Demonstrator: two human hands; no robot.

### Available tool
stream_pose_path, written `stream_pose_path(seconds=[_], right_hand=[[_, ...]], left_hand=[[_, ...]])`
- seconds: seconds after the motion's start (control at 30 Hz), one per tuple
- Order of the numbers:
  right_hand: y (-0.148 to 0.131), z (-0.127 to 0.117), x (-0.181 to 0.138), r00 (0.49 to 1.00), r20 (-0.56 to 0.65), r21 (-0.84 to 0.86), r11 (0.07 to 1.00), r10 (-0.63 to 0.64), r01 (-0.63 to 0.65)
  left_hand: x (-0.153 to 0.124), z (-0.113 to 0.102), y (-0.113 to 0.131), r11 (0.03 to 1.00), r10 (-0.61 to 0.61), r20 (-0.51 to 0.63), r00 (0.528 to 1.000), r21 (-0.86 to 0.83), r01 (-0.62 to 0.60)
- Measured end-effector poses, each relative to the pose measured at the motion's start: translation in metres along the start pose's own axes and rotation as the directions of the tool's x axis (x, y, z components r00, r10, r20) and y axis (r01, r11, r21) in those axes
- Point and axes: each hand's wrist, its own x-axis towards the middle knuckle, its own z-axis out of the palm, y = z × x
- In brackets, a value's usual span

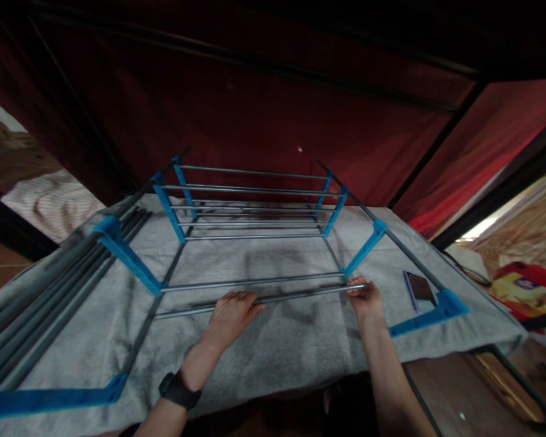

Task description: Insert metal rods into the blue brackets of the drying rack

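Observation:
A metal rack frame with blue plastic connectors (pixel 131 260) lies on a grey towel (pixel 277 346). A loose grey metal rod (pixel 300 295) runs across in front of the fixed rods (pixel 255 282). My left hand (pixel 231 315), with a black watch on the wrist, rests on the rod near its middle, fingers curled over it. My right hand (pixel 364 297) pinches the rod's right end beside a blue connector (pixel 363 250).
A phone (pixel 419 288) lies on the towel at the right, next to a blue bracket (pixel 430 315). Spare grey rods (pixel 40 297) are bundled at the left. Dark red fabric walls (pixel 273 109) rise behind. A red and yellow box (pixel 528 288) sits at the far right.

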Motion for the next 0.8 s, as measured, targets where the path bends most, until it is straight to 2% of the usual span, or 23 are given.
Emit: stream_pose_path(seconds=[0.3,0.5,0.63,0.8], right_hand=[[0.018,0.006,-0.004,1.000,0.027,-0.065,0.998,-0.001,0.003],[0.023,0.007,-0.005,0.998,0.005,-0.067,0.996,0.067,-0.067],[0.024,0.008,-0.005,0.997,0.025,-0.117,0.991,0.072,-0.069],[0.036,0.018,-0.016,0.987,0.017,-0.187,0.970,0.161,-0.155]], left_hand=[[0.007,0.001,0.011,0.999,0.026,-0.047,0.999,-0.019,-0.027],[0.008,0.006,0.017,0.999,0.024,-0.032,0.999,-0.037,-0.025],[0.009,0.011,0.020,0.998,0.021,-0.021,1.000,-0.062,-0.023],[0.011,0.014,0.021,0.997,0.034,0.002,0.999,-0.063,-0.034]])
